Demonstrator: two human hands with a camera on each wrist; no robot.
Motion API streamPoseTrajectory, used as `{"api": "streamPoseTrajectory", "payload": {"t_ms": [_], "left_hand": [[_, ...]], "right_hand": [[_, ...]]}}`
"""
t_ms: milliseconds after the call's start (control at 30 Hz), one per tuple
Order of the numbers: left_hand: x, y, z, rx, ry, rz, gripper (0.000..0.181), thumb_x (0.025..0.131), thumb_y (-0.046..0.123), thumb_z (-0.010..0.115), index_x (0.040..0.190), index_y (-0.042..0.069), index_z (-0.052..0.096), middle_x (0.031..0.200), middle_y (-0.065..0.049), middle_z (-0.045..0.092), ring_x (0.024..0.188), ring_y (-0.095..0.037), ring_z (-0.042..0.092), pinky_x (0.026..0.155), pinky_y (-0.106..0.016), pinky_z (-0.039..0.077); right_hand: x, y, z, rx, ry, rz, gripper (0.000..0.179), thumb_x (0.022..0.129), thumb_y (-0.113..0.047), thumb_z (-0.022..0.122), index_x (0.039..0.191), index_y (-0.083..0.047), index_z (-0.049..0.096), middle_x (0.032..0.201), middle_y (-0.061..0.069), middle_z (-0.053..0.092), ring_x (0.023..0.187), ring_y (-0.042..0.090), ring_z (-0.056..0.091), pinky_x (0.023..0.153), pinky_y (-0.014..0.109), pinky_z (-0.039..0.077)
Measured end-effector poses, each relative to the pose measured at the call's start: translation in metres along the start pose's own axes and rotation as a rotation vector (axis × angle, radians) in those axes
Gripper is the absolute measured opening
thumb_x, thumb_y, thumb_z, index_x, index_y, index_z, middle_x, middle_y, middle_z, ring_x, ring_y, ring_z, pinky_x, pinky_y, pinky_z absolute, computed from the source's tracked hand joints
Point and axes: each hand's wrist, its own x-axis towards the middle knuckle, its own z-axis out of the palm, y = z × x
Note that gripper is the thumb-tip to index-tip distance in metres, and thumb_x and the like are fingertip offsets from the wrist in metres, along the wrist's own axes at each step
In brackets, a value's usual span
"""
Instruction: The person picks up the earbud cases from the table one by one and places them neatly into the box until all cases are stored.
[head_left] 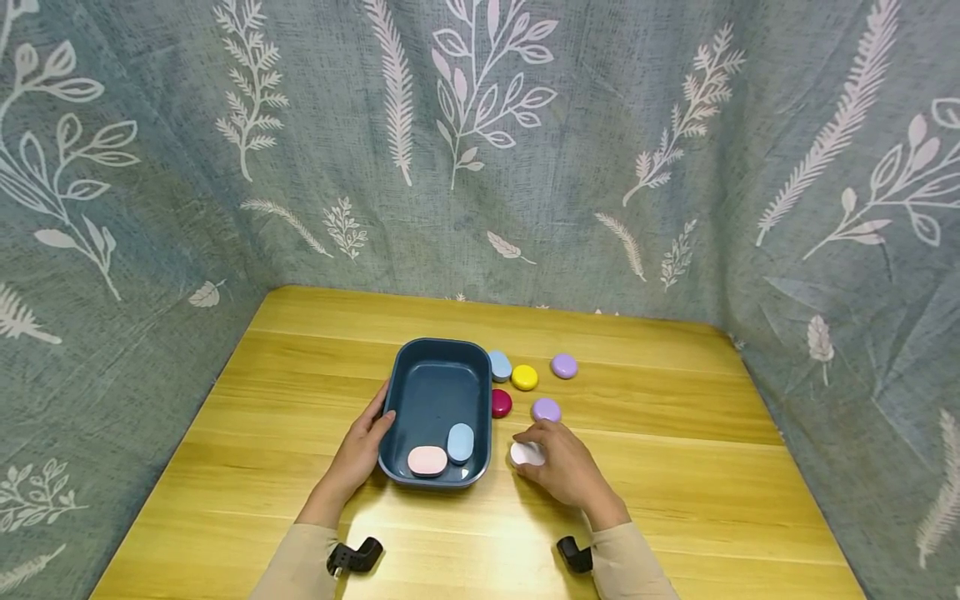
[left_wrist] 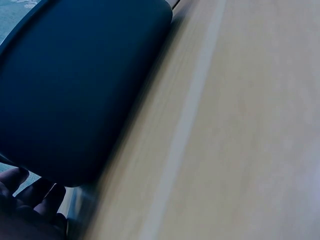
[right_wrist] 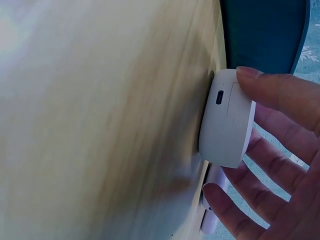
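My left hand (head_left: 356, 452) holds the left side of a dark blue rectangular bin (head_left: 441, 396), thumb at its rim and fingers along the outer wall. Inside, at the near end, lie a pink oval case (head_left: 427, 461) and a light blue oval case (head_left: 461, 442). To the right of the bin, my right hand (head_left: 564, 468) pinches a white rounded earbud case (head_left: 526, 454) between thumb and fingers. In the right wrist view a small charging port shows on the side of that white case (right_wrist: 226, 120), which is close against the table.
Beyond the right hand lie a lilac case (head_left: 546, 410), a dark red case (head_left: 501, 403), a yellow case (head_left: 525, 377), a second light blue case (head_left: 499, 367) beside the bin and another lilac case (head_left: 564, 365). Patterned curtain (head_left: 420, 225) surrounds the wooden table (head_left: 675, 467).
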Motion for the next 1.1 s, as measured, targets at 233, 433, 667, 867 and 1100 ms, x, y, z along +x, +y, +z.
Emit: {"api": "streamPoseTrajectory", "payload": {"t_ms": [233,433,667,867,1100], "left_hand": [[0.0,0.0,0.0,0.002,0.006,0.001,0.058,0.113,0.027,0.043,0.166,0.034,0.02,0.175,0.005,0.015,0.162,-0.023,0.011,0.128,-0.047,0.019],[0.0,-0.001,0.0,0.003,0.006,-0.001,0.058,0.113,0.026,0.042,0.166,0.035,0.02,0.175,0.005,0.014,0.162,-0.023,0.01,0.128,-0.048,0.018],[0.0,0.0,0.0,-0.001,0.003,0.002,0.058,0.114,0.026,0.042,0.166,0.034,0.02,0.175,0.004,0.014,0.162,-0.023,0.009,0.129,-0.048,0.017],[0.0,0.001,0.001,-0.003,0.0,0.007,0.058,0.114,0.024,0.041,0.166,0.035,0.019,0.175,0.004,0.013,0.162,-0.023,0.009,0.129,-0.048,0.017],[0.0,0.001,0.001,0.0,0.006,0.003,0.058,0.113,0.025,0.041,0.167,0.034,0.02,0.175,0.003,0.014,0.162,-0.024,0.01,0.128,-0.047,0.018]], "right_hand": [[0.0,0.0,0.0,-0.006,0.006,-0.004,0.039,0.08,-0.018,0.09,0.117,-0.013,0.078,0.117,0.0,0.07,0.112,0.023,0.064,0.098,0.045,0.052],[0.001,-0.003,-0.003,-0.008,0.031,-0.022,0.039,0.08,-0.02,0.09,0.116,-0.014,0.078,0.115,-0.001,0.069,0.106,0.02,0.064,0.094,0.043,0.053],[0.002,-0.007,-0.007,0.004,0.053,-0.027,0.038,0.081,-0.022,0.09,0.116,-0.015,0.079,0.112,-0.004,0.068,0.102,0.017,0.062,0.092,0.04,0.054],[0.004,-0.012,-0.011,0.026,0.056,-0.029,0.038,0.082,-0.024,0.089,0.117,-0.015,0.078,0.112,-0.005,0.068,0.103,0.016,0.061,0.093,0.04,0.053],[0.007,-0.017,-0.016,0.024,0.077,-0.058,0.038,0.081,-0.023,0.09,0.116,-0.014,0.079,0.106,-0.005,0.067,0.097,0.015,0.059,0.088,0.036,0.053]]}}
